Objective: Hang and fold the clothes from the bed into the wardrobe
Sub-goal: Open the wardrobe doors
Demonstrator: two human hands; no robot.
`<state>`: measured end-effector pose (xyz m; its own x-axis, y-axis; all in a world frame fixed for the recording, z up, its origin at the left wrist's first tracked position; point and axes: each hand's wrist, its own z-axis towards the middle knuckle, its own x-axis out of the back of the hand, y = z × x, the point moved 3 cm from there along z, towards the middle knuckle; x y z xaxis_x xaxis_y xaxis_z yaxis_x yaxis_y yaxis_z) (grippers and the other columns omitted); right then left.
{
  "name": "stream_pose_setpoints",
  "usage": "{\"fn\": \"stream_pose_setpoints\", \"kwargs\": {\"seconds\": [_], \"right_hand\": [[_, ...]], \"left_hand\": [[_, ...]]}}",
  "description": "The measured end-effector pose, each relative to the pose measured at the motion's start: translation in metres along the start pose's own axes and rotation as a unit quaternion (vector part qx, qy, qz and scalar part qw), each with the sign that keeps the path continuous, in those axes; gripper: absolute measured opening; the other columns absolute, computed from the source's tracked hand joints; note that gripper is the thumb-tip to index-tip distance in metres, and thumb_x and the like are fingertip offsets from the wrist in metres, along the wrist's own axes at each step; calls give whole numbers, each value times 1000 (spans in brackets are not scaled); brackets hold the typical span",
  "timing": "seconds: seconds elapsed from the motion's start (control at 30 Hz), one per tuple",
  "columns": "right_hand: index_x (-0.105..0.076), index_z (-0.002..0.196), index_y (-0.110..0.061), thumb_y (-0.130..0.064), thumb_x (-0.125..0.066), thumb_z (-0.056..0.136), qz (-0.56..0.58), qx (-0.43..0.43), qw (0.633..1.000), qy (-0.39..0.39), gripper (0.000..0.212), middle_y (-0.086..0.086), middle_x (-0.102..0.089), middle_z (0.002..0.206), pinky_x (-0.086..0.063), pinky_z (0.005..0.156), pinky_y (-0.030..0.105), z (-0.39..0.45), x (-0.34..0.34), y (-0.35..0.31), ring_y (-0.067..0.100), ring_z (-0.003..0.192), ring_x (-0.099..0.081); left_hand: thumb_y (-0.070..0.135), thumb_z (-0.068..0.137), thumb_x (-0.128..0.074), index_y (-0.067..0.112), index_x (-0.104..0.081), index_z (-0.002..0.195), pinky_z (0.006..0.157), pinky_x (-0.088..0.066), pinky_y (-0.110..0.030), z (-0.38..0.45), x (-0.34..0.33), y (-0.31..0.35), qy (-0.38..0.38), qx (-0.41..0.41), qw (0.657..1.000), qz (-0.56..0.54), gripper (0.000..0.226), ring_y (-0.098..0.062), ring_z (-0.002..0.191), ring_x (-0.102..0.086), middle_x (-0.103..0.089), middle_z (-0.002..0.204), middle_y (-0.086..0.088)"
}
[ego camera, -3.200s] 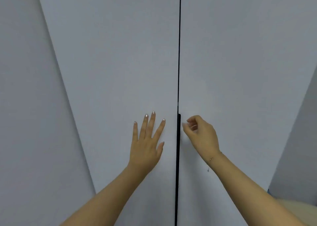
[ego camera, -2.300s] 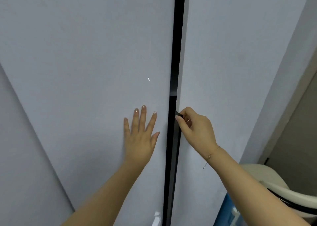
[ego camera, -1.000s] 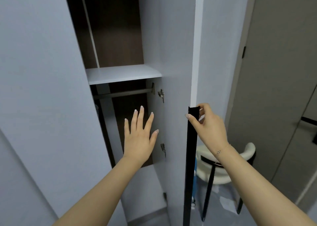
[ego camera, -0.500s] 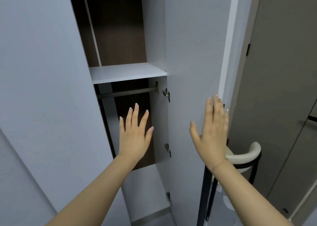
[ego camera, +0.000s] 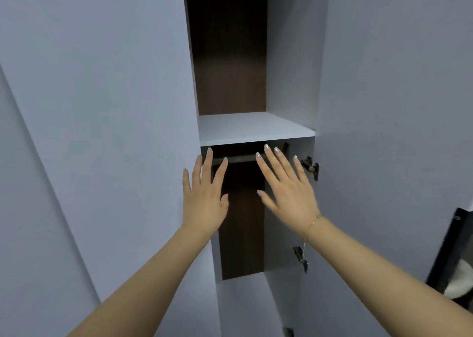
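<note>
The white wardrobe stands in front of me with its right door (ego camera: 389, 106) swung wide and its left door (ego camera: 107, 93) closed. Inside are a white shelf (ego camera: 253, 128), a dark back panel and a metal hanging rail (ego camera: 238, 159) just under the shelf. My left hand (ego camera: 204, 198) is raised with straight fingers at the edge of the left door. My right hand (ego camera: 288, 188) is held up flat in front of the opening, holding nothing. No clothes or bed are in view.
Door hinges (ego camera: 311, 167) stick out on the right inner wall, with another hinge (ego camera: 300, 257) lower down. The open door's black handle edge (ego camera: 445, 254) and part of a cream chair (ego camera: 460, 283) show at the right edge.
My right hand pulled the right door open, let go of its black edge, and moved left in front of the opening. My view turned to face the wardrobe interior.
</note>
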<state>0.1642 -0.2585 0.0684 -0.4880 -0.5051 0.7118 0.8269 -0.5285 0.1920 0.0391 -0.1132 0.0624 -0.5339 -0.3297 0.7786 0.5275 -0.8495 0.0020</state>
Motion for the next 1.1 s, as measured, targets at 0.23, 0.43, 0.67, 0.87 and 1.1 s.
{"fn": "stream_pose_setpoints", "kwargs": {"seconds": [0.23, 0.43, 0.67, 0.87, 1.1], "right_hand": [[-12, 156, -16, -46, -49, 96, 49, 17, 998, 30, 76, 8, -9, 163, -16, 121, 50, 94, -55, -18, 24, 150, -8], [-8, 156, -17, -48, -49, 96, 75, 41, 996, 27, 79, 8, -6, 163, -10, 121, 49, 156, -124, -22, 24, 150, -7], [-25, 154, -16, -43, -63, 86, 109, 74, 984, 117, 82, 9, -23, 160, -12, 118, 54, 181, -150, -45, 27, 147, -22], [-24, 154, -14, -37, -64, 87, 144, 68, 982, 97, 81, 10, -21, 160, -18, 118, 55, 172, -141, -52, 27, 148, -20], [-19, 155, -15, -37, -60, 90, 145, 62, 986, 62, 80, 10, -19, 161, -15, 119, 51, 137, -107, -57, 26, 148, -17]], "left_hand": [[42, 97, -48, 27, 5, 156, 122, 0, -50, 74, -14, -32, 85, 57, 995, -14, 80, -26, 150, 14, 17, 163, -6], [40, 98, -47, 18, 10, 155, 122, -5, -51, 143, -39, -46, 173, 158, 972, -13, 83, -25, 151, 11, 12, 164, -8], [30, 92, -60, 14, -14, 156, 120, -19, -51, 158, -46, -70, 200, 168, 963, 72, 81, -28, 150, -10, -10, 163, -9], [14, 76, -67, 17, -20, 155, 119, -18, -50, 157, -28, -59, 204, 191, 960, 22, 92, -28, 148, -14, -15, 163, -7], [-1, 75, -62, 12, -18, 155, 116, -27, -52, 109, 7, -45, 231, 155, 960, -42, 92, -28, 150, -10, -12, 163, -6]]}}
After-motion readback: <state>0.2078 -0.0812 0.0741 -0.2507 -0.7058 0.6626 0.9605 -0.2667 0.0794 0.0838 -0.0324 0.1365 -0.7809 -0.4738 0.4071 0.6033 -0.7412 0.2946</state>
